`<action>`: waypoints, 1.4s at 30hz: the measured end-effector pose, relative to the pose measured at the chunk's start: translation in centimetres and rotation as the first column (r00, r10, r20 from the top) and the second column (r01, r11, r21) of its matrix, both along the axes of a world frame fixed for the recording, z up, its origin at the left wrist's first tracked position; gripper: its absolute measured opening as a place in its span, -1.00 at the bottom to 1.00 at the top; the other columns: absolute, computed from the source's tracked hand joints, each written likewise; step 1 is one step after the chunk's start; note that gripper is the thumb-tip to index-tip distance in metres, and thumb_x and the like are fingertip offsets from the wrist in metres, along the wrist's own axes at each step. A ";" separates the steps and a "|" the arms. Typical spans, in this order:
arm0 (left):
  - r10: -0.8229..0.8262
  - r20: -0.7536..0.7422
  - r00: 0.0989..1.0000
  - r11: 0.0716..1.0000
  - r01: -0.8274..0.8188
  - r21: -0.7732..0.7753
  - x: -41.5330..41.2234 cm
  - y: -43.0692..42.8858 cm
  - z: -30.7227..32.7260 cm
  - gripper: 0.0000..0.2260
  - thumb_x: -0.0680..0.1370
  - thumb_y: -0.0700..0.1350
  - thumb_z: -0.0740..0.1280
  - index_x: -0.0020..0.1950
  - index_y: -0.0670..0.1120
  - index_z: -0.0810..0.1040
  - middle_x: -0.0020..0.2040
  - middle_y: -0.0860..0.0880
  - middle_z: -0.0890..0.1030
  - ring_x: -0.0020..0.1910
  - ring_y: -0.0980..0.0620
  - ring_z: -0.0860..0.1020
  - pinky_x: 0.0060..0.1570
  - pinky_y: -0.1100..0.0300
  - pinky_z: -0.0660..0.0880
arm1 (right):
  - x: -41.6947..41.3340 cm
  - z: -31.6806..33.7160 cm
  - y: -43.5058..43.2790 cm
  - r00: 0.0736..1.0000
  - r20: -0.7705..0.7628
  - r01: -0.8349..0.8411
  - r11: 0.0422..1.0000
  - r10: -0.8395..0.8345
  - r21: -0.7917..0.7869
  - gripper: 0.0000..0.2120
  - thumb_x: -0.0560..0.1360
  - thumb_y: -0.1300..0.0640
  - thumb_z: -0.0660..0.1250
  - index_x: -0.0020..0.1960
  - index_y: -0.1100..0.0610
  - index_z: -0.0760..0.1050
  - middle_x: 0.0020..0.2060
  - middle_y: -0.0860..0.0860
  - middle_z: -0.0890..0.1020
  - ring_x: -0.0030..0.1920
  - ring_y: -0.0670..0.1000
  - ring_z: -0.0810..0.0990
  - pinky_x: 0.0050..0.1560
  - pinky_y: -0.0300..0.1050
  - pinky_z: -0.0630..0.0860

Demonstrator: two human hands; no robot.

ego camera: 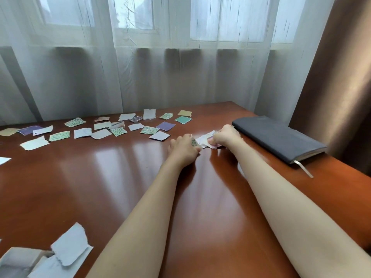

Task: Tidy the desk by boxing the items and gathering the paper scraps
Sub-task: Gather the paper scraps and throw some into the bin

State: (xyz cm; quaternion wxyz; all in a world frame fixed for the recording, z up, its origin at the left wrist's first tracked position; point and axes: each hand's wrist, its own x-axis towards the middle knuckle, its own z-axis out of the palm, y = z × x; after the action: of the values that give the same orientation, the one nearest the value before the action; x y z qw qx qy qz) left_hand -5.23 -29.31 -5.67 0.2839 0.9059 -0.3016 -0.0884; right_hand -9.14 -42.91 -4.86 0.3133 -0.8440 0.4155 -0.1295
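Observation:
Both arms reach across a glossy brown desk (120, 177). My left hand (183, 148) pinches a small green-patterned paper scrap (194, 143) at its fingertips. My right hand (225, 135) grips a small bunch of white and pink scraps (204, 139) that lies on the desk between the two hands. Several more scraps (100, 128), white, purple, green-patterned and tan, are scattered over the far left and middle of the desk. A lavender scrap (160, 136) lies just left of my left hand.
A dark grey notebook (281, 138) with a ribbon marker lies along the right edge of the desk. Larger torn white papers (68, 247) sit at the near left corner. Sheer curtains hang behind the desk, and a brown curtain (337, 77) hangs at the right.

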 end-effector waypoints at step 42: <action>0.142 -0.215 0.966 0.904 -0.215 -0.370 3.4 1.7 1.9 -0.61 0.48 -0.25 0.39 0.26 -0.13 0.36 0.29 -0.16 0.46 0.16 -0.07 0.46 -0.01 0.20 0.37 | -0.9 0.5 2.3 0.957 0.277 -0.129 0.983 0.089 0.130 -0.57 0.33 0.32 0.47 0.17 0.17 0.47 0.11 0.08 0.56 0.09 0.05 0.50 0.06 -0.17 0.45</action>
State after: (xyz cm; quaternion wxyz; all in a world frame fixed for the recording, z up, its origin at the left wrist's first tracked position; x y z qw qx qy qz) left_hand -1.80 -27.59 -3.80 0.4919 0.8430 -0.2011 -0.0828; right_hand -10.09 -40.58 -4.31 0.4347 -0.8149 0.3301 -0.1950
